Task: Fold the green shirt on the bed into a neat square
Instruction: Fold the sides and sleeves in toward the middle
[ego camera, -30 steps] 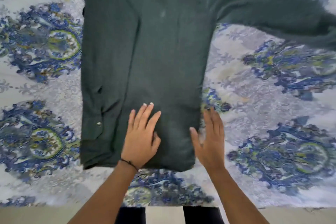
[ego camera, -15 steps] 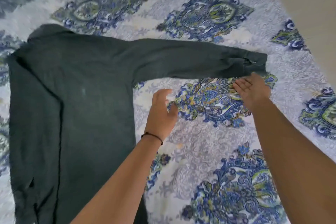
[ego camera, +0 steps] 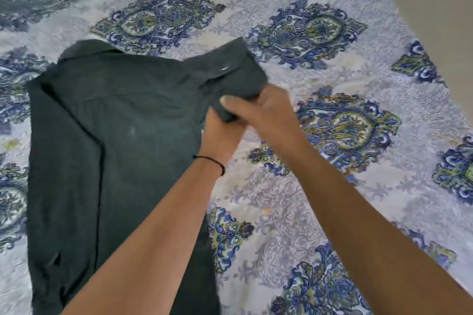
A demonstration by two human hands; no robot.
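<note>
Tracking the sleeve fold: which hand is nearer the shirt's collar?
Left. The left hand sits at the green shirt's side edge, below and right of the collar; the right hand grips the sleeve farther right.

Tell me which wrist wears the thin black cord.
The left hand: a thin black cord circles its wrist just below the hand. The right hand, gripping the sleeve of the green shirt, has a bare wrist.
</note>
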